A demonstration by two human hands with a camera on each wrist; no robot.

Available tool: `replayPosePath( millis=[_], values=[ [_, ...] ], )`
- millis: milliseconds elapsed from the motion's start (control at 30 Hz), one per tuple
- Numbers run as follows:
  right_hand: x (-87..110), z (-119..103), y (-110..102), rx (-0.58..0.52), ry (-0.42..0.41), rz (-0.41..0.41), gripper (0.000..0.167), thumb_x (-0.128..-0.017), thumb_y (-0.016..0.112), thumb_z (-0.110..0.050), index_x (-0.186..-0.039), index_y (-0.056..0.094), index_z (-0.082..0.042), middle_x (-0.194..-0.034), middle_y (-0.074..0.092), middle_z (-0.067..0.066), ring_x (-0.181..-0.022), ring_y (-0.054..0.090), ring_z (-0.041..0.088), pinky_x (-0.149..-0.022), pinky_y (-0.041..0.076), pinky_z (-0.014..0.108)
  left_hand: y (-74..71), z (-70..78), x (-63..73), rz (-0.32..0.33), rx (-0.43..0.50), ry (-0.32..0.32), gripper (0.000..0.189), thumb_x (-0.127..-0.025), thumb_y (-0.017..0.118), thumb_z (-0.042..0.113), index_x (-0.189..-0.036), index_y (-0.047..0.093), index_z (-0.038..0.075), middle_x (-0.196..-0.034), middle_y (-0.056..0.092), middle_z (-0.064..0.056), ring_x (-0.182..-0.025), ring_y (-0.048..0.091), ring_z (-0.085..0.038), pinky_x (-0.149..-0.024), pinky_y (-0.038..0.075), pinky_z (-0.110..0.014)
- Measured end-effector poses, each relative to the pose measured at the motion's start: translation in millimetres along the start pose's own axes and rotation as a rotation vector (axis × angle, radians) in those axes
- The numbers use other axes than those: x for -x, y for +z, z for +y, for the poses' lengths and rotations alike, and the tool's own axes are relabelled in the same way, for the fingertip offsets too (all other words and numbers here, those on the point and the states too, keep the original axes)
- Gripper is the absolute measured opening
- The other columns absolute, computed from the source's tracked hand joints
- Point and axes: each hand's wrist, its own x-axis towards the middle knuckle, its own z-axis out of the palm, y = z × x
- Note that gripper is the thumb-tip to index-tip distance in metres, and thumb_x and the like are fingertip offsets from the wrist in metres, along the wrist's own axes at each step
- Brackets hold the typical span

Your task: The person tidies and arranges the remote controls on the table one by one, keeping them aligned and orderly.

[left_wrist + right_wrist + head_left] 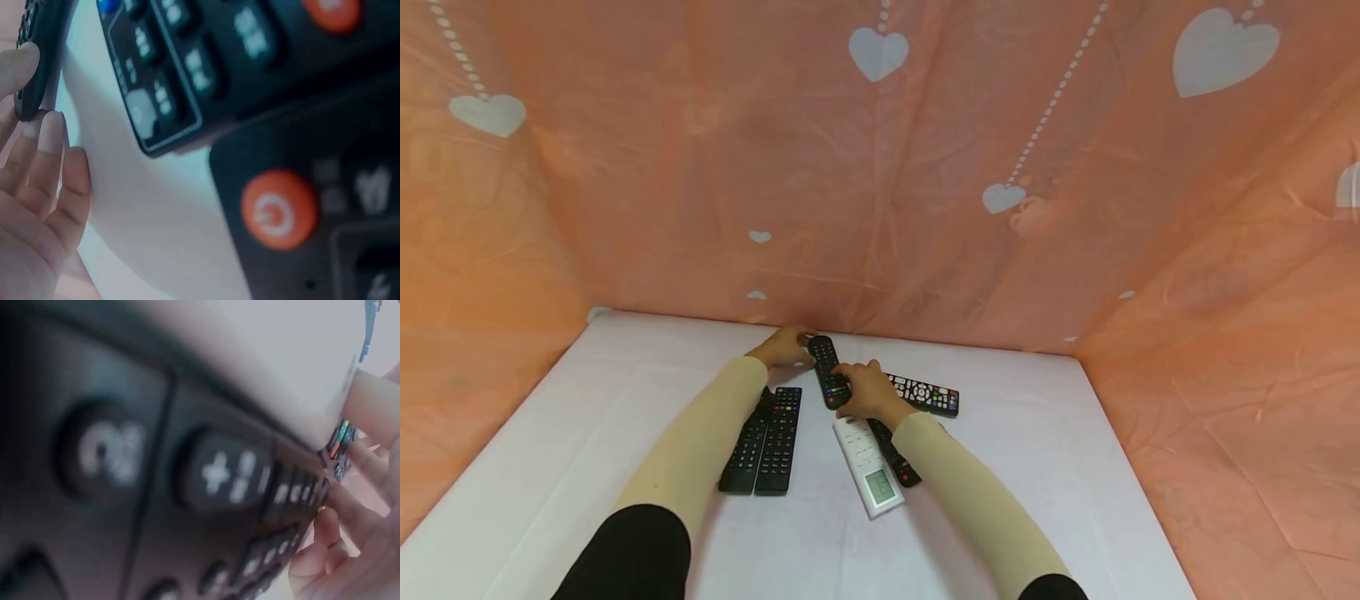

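Observation:
A slim black remote control [825,357] with coloured buttons near its lower end lies slanted at the back of the table. My left hand [788,347] pinches its far end; the thumb lies on top with fingertips at the underside, as the left wrist view shows this remote control [39,59]. At its near end, my right hand [871,393] holds the edges between thumb and fingers. The right wrist view catches the coloured buttons of that remote control [340,447] by the fingers. A white remote control [861,454] with a small display lies just below my right hand.
Two long black remote controls [780,442] lie side by side near my left forearm. Another black remote control [891,457] is partly covered by my right hand, and one with white buttons [931,395] lies beyond. An orange sheet [880,208] hangs behind the white table [1037,467].

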Motion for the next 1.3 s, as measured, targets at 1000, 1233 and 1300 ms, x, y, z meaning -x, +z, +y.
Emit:
replayPosePath(
  millis=[1000, 1233, 1300],
  values=[
    [36.9, 2.9, -10.6, -0.679, -0.011, 0.019, 0.060, -0.076, 0.073, 0.002, -0.132, 0.058, -0.013, -0.115, 0.063, 0.017, -0.087, 0.065, 0.019, -0.067, 0.052, 0.026, -23.6, 4.4, 31.7, -0.066, 0.081, 0.086, 0.070, -0.085, 0.072, 0.022, -0.141, 0.038, 0.001, -0.132, 0.051, -0.027, -0.117, 0.056, -0.037, -0.088, 0.052, -0.040],
    [43.6, 7.6, -9.1, -0.723, -0.053, 0.081, 0.055, -0.079, 0.072, 0.003, -0.131, 0.058, -0.009, -0.124, 0.062, 0.017, -0.101, 0.066, 0.027, -0.075, 0.054, 0.027, -24.9, 10.1, 41.7, -0.044, 0.057, 0.138, 0.071, -0.085, 0.072, 0.023, -0.141, 0.037, -0.001, -0.131, 0.052, -0.027, -0.113, 0.059, -0.037, -0.091, 0.051, -0.044],
    [44.9, 7.0, -10.7, -0.728, -0.062, 0.085, 0.054, -0.080, 0.071, 0.003, -0.131, 0.058, -0.008, -0.126, 0.061, 0.017, -0.103, 0.065, 0.028, -0.076, 0.054, 0.028, -26.8, 10.7, 44.7, -0.036, 0.028, 0.134, 0.074, -0.085, 0.072, 0.026, -0.143, 0.035, 0.001, -0.133, 0.050, -0.027, -0.114, 0.058, -0.038, -0.093, 0.050, -0.046]
  ],
)
